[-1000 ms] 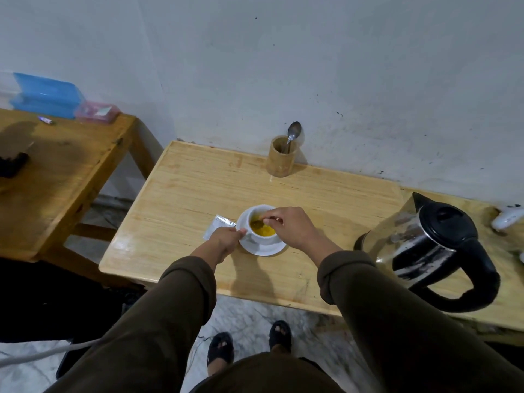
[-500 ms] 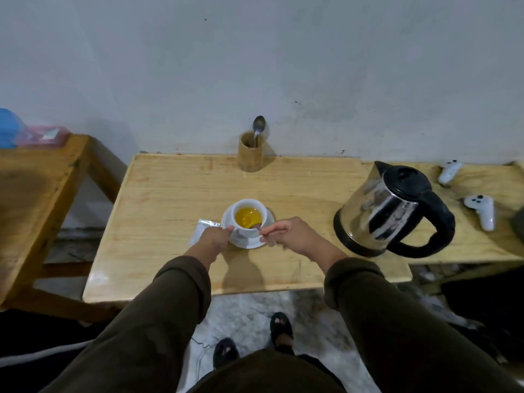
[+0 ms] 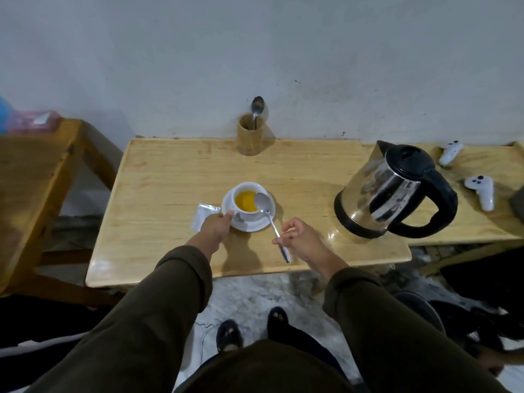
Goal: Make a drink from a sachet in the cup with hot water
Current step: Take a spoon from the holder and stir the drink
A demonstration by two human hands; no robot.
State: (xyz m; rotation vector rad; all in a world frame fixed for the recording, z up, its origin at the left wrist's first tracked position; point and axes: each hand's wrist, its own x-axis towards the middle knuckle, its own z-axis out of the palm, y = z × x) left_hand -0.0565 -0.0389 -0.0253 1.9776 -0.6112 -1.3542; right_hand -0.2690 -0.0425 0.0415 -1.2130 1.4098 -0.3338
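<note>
Head view. White cup [image 3: 248, 201] stood on its saucer [image 3: 249, 224] mid-worktop [image 3: 170, 222], holding yellow liquid. Left hand [image 3: 217, 228] pinched the saucer's near-left rim, steadying it. Right hand [image 3: 297, 241] was clamped on the handle of a spoon [image 3: 270, 219]; bowl lay over the cup's right rim, long axis running from cup back toward the right hand, the nearer one to it. Emptied sachet [image 3: 204, 217] lay flat just left of the saucer, partly under the left hand. Kettle [image 3: 394, 191] stood well apart, right. Drink judged nearly done.

Pale wood worktop, glossy; grey plaster wall behind; wooden holder [image 3: 251, 134] with second spoon at the back edge.
</note>
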